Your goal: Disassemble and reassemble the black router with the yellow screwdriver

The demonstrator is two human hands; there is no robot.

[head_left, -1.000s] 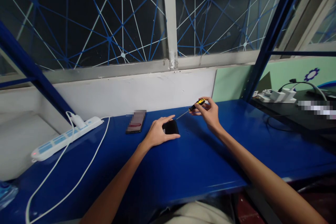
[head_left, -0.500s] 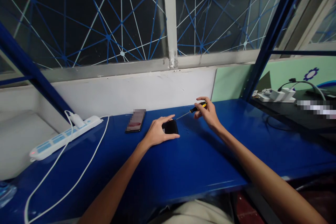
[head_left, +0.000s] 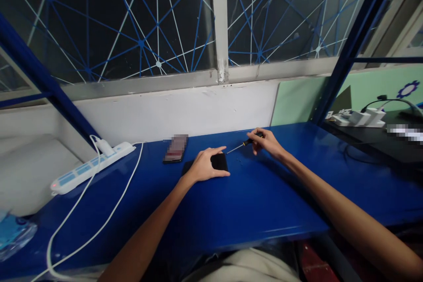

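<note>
Black rectangular device [head_left: 219,163] sits gripped inside the curved left hand [head_left: 203,165]. Right hand [head_left: 267,143] clasps a metal-shafted, black-and-yellow screwdriver [head_left: 246,142].

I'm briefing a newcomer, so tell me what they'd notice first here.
Probably the deep blue table, stretching across the lower half. On it, the left hand holds a small black object; the right hand holds a screwdriver aimed at it. Above, dark windows carry blue and white lines.

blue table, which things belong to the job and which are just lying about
Likely in use:
black-and-yellow screwdriver, in right hand
small black rectangular object, in left hand

Apparently lying about:
flat dark rectangular phone
white plastic power strip
looped white cable
</note>
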